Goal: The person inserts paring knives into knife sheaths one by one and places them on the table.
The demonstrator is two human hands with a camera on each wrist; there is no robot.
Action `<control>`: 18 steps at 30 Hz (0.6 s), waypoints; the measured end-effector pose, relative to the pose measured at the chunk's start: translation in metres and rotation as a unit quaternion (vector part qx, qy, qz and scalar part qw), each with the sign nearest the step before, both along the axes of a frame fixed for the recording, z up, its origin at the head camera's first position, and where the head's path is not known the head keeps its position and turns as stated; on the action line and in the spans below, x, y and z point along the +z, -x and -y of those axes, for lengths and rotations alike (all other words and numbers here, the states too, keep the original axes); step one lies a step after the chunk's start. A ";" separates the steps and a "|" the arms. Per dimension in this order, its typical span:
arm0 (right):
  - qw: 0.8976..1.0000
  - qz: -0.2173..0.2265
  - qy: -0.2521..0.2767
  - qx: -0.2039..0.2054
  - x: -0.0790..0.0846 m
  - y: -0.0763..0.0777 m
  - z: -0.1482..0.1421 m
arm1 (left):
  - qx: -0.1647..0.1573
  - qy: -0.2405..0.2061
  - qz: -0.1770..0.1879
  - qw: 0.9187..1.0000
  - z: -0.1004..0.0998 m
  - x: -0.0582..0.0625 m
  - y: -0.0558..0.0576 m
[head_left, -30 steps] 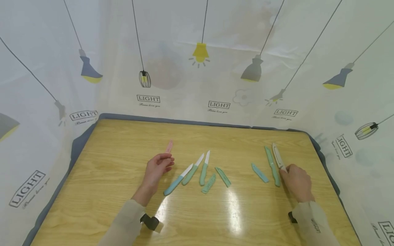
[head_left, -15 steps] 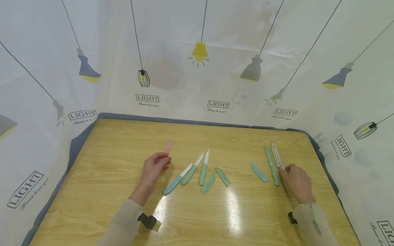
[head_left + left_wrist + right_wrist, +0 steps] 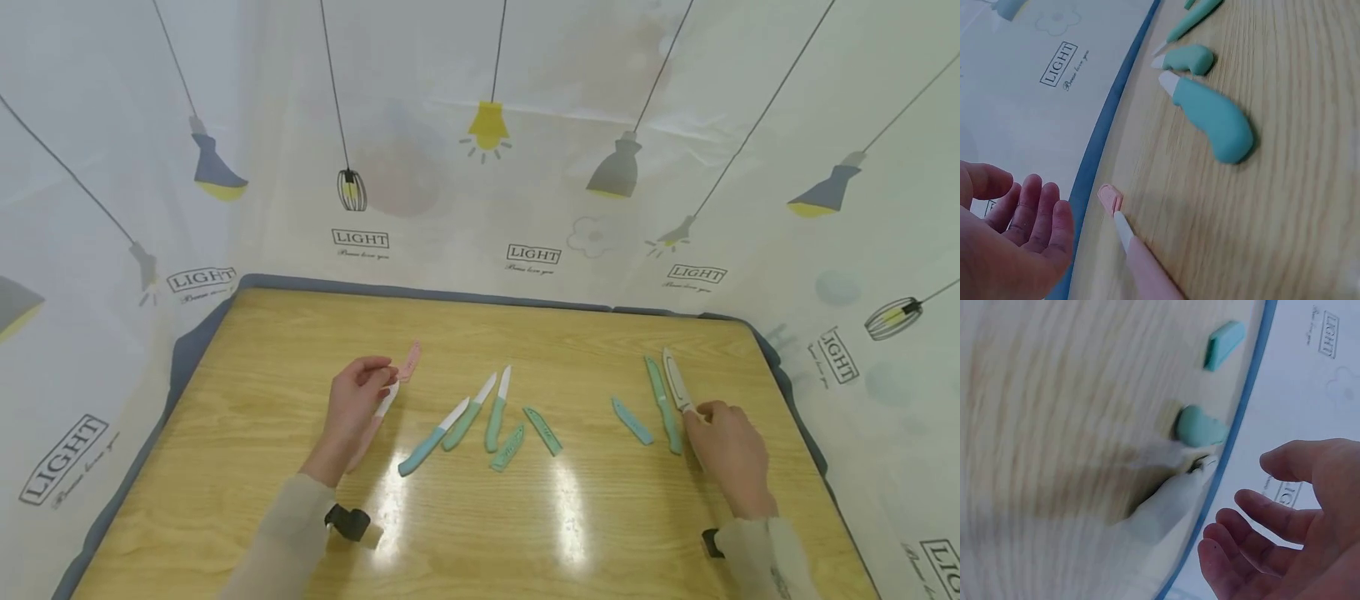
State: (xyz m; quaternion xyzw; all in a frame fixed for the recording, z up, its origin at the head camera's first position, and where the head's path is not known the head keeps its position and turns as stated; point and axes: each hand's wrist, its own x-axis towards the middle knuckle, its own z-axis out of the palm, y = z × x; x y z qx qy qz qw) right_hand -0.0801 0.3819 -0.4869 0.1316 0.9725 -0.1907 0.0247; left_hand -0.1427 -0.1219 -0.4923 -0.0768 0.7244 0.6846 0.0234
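Note:
A pink-handled knife [image 3: 1147,265] with a white blade lies on the table, its tip at a pink blade sheath [image 3: 410,362]. My left hand [image 3: 357,402] is just beside and above it, fingers loosely bent and holding nothing in the left wrist view. On the right lies a white-handled knife [image 3: 1166,506], its blade end in a pale sheath [image 3: 676,379]. My right hand [image 3: 729,454] hovers over its handle; in the right wrist view the fingers are spread and nothing is between them. Left of that knife lies a green knife [image 3: 664,408] with its blade covered by a green sheath.
Mid-table lie a blue-handled knife [image 3: 424,452] and two green-handled knives [image 3: 460,428] with bare white blades. Two green sheaths [image 3: 542,431] lie right of them, a blue sheath [image 3: 632,421] farther right. A printed curtain [image 3: 420,275] stands around the table's back and sides.
My left hand has moved left, away from the pink sheath, and the pink knife now shows beside it. The right hand has drawn back slightly toward the front. The other knives have not moved.

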 end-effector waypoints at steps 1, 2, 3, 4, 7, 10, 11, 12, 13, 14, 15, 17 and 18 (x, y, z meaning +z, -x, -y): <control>1.000 -0.003 0.002 0.002 0.002 -0.001 0.003 | -0.002 0.019 -0.004 1.000 0.000 0.001 0.002; 1.000 -0.006 0.003 0.003 0.004 -0.001 0.006 | -0.002 0.043 -0.009 0.999 0.000 0.002 0.005; 1.000 -0.010 0.004 0.003 0.006 -0.001 0.009 | -0.003 0.068 -0.011 0.998 -0.001 0.003 0.008; 1.000 -0.014 0.007 0.006 0.008 -0.002 0.011 | -0.005 0.094 -0.013 0.995 -0.002 0.003 0.012; 0.999 -0.029 0.007 0.016 0.013 -0.004 0.019 | -0.019 0.165 -0.020 0.986 -0.005 0.004 0.022; 0.999 -0.047 0.001 0.027 0.016 -0.005 0.026 | -0.050 0.216 -0.012 0.975 -0.009 0.006 0.031; 0.998 -0.053 -0.002 0.031 0.016 -0.005 0.028 | -0.062 0.230 -0.006 0.971 -0.010 0.007 0.034; 0.998 -0.057 -0.004 0.034 0.016 -0.005 0.030 | -0.075 0.247 -0.001 0.966 -0.012 0.008 0.037; 0.998 -0.058 -0.005 0.035 0.017 -0.005 0.032 | -0.088 0.268 0.003 0.959 -0.012 0.007 0.040; 0.998 -0.060 -0.005 0.037 0.017 -0.005 0.034 | -0.100 0.289 0.007 0.952 -0.013 0.007 0.043; 0.997 -0.061 -0.004 0.039 0.017 -0.004 0.036 | -0.108 0.309 0.011 0.945 -0.014 0.006 0.047; 0.997 -0.061 -0.002 0.043 0.018 -0.003 0.040 | -0.124 0.344 0.014 0.930 -0.015 0.004 0.053; 0.997 -0.060 -0.002 0.045 0.019 -0.003 0.042 | -0.132 0.365 0.011 0.921 -0.016 0.003 0.056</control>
